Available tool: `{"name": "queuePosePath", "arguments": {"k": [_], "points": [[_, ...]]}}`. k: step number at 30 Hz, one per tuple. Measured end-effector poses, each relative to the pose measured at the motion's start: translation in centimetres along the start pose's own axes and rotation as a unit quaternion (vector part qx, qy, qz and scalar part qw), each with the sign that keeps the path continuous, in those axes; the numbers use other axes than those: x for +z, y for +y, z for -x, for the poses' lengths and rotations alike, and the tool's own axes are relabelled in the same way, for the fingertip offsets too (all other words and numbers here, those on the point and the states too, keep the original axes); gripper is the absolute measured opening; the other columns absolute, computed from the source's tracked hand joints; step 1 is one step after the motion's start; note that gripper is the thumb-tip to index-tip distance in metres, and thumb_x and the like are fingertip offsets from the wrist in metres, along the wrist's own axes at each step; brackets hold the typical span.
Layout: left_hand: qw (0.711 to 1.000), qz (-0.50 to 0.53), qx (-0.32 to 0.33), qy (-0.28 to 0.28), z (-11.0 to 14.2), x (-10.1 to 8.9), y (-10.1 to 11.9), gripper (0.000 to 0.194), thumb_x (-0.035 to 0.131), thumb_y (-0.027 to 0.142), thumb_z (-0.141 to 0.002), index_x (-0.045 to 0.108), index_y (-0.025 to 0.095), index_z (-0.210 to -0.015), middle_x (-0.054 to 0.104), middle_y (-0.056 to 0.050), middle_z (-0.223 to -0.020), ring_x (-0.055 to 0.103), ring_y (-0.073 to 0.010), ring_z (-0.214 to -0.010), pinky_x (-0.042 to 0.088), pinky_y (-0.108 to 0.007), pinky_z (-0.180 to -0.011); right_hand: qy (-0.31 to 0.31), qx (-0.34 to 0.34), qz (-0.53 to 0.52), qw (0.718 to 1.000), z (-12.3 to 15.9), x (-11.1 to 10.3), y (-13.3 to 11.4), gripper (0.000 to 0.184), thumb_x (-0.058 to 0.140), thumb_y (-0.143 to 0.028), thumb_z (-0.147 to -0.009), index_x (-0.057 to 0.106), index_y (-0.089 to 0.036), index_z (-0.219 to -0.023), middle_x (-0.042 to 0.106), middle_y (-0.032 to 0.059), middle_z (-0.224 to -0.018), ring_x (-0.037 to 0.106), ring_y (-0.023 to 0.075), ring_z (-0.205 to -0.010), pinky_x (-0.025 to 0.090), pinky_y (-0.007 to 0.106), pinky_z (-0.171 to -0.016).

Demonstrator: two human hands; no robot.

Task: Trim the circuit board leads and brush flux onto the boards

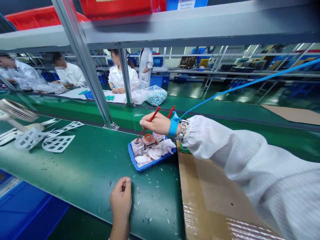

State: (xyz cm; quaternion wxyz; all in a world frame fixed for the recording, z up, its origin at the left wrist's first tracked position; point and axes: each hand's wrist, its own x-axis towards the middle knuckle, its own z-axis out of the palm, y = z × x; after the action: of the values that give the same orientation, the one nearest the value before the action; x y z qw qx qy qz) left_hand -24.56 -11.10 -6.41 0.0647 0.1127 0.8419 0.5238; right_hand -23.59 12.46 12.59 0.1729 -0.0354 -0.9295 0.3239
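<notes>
My right hand [160, 124] pinches a thin red paintbrush [149, 124]. The brush slants down into the mouth of a whitish jar [138, 147], which hides its tip. Beside that jar stands an orange-stained jar [148, 140], with another pale jar [159, 137] behind it. All three sit in a blue tray [142, 169] with crumpled white tissue [155, 152]. A second red stick [171, 111] rises behind my right hand; its lower end is hidden. Nearer me, my left hand [121, 196] is closed in a loose fist over the green table, apart from the tray, with nothing visible in it.
Cardboard [200, 193] lies under my right sleeve. A blue cord [225, 93] runs from my wrist strap. White lattice pieces [58, 143] and a small fan [18, 110] are at left. A metal post [87, 66] rises behind the table; co-workers in white sit beyond.
</notes>
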Motion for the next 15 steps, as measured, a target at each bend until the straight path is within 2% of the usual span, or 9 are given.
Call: {"name": "queuePosePath", "arguments": {"k": [2,7,11,15], "points": [[1.000,-0.001,0.003,0.000,0.0,0.0,-0.1,0.035,0.051,0.051,-0.074,0.065,0.019,-0.074,0.061,-0.001,-0.060,0.057,-0.0195,-0.057,0.044,-0.028,-0.056,0.019,-0.001,-0.002,1.000,-0.3,0.1,-0.1,0.031,0.045,-0.025,-0.085,0.052,-0.015,-0.056,0.049,-0.0039,-0.054,0.046,0.0079,-0.058,0.035,0.021,-0.062],[1.000,-0.005,0.006,-0.007,-0.1,0.0,-0.2,0.035,0.051,0.050,-0.076,0.065,0.019,-0.074,0.061,-0.001,-0.060,0.057,-0.0196,-0.059,0.043,-0.028,-0.057,0.098,0.023,-0.004,0.995,0.4,-1.8,-0.3,0.034,0.041,-0.028,-0.087,0.053,-0.015,-0.057,0.049,-0.0029,-0.052,0.047,0.0090,-0.055,0.035,0.023,-0.061],[1.000,-0.006,0.002,-0.011,-0.1,0.0,-0.1,0.035,0.051,0.051,-0.075,0.065,0.019,-0.075,0.060,-0.001,-0.061,0.056,-0.0200,-0.060,0.043,-0.028,-0.058,0.084,0.053,-0.026,0.995,1.4,-1.9,0.0,0.033,0.042,-0.027,-0.086,0.053,-0.016,-0.056,0.049,-0.0030,-0.049,0.047,0.0086,-0.051,0.036,0.023,-0.058],[1.000,-0.002,0.001,-0.007,-0.1,0.1,-0.2,0.038,0.050,0.054,-0.073,0.065,0.019,-0.074,0.059,0.000,-0.060,0.056,-0.0198,-0.058,0.043,-0.028,-0.058,0.094,0.041,-0.018,0.995,1.7,-1.5,0.4,0.033,0.044,-0.027,-0.084,0.053,-0.016,-0.054,0.050,-0.0027,-0.050,0.047,0.0091,-0.052,0.036,0.024,-0.058]]}}
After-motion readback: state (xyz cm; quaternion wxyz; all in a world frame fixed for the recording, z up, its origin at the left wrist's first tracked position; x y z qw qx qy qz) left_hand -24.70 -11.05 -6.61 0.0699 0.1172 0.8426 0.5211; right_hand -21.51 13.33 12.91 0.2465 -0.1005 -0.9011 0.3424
